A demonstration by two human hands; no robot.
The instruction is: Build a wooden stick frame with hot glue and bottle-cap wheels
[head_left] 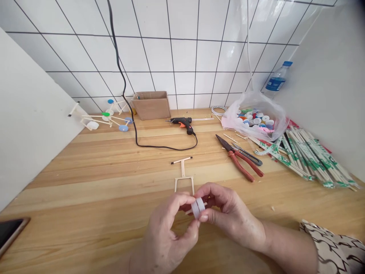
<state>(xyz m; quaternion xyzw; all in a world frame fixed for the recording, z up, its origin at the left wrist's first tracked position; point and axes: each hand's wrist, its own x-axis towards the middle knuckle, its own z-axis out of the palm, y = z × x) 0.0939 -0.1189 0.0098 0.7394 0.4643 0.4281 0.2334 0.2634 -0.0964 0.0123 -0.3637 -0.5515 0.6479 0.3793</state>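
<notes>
At a wooden surface (85,171) below a white tiled wall (182,49), a person's two bare hands hold a white plastic bottle cap (197,207) in the air near the front of the work area. The left hand (168,236) and right hand (230,215) are both closed around the cap, fingers curled and thumbs pressed in; a patterned sleeve (332,247) shows at the right wrist. A thin wooden stick (188,211) runs past the cap, though the fingers hide exactly how the two meet. The cap looks light, stiff and smooth, so a firm pinch on its rim seems the surest hold. The stick looks brittle and would be safest held close to the cap. Its long axis lies nearly side to side, rising slightly toward the right, with the cap's rim facing the camera. Just ahead lies a small stick frame (183,175), its crossbar pointing away from the hands. Further right are red-handled pliers (240,160) and bundled wooden sticks (310,160); a hot glue gun (181,123) lies beyond, near a plastic bag of bottle caps (253,120).
</notes>
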